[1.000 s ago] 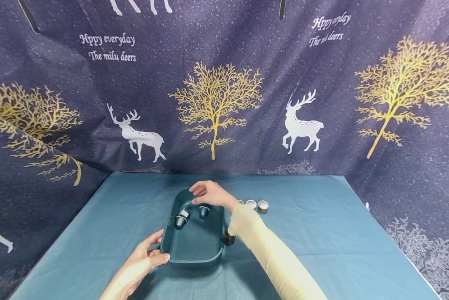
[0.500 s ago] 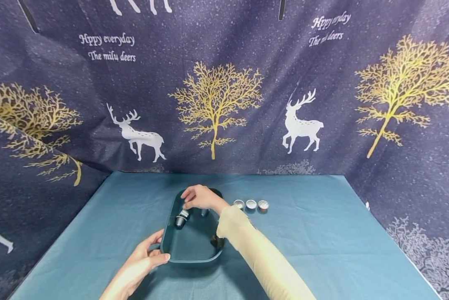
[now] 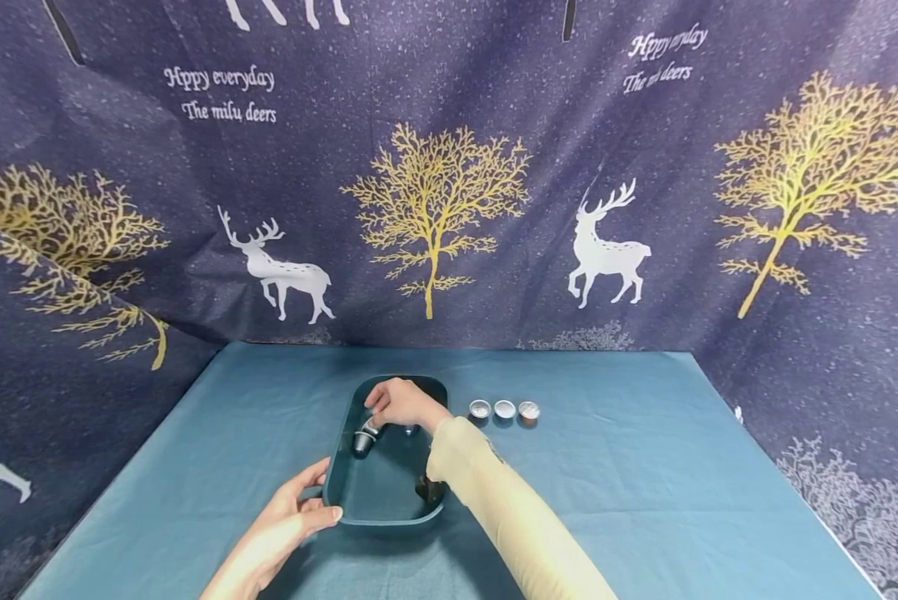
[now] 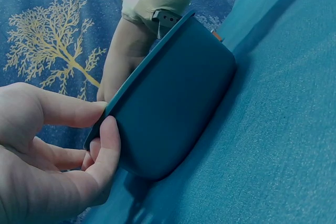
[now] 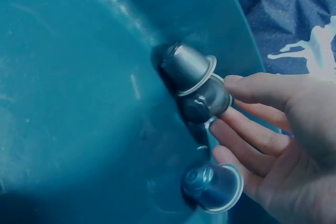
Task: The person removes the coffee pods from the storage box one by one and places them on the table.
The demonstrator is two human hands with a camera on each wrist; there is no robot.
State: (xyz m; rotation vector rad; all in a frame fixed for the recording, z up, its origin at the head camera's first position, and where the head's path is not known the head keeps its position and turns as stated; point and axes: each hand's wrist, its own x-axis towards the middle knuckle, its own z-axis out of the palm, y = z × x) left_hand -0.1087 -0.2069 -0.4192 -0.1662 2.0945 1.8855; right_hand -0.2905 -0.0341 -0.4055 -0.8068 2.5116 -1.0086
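Capsules are the matter here: the right hand reaches into the far end of the dark teal tray and its thumb and fingers close on a dark coffee capsule, which leans on a silver capsule by the tray wall; whether it is already a firm pinch or only a touch I cannot tell. A blue capsule lies under the palm, at about 6 o'clock from the other two in the right wrist view. The left hand holds the near left corner of the tray, thumb on the rim and fingers curled below, keeping it steady on the desk. I judge that this is the grasping step; the next move calls for a secure pinch and a clean lift, so the silver capsule does not roll. At 3 o'clock from the tray, three more capsules stand in a row on the desk. In the head view the right hand covers most of the tray capsules, and their details are too small.
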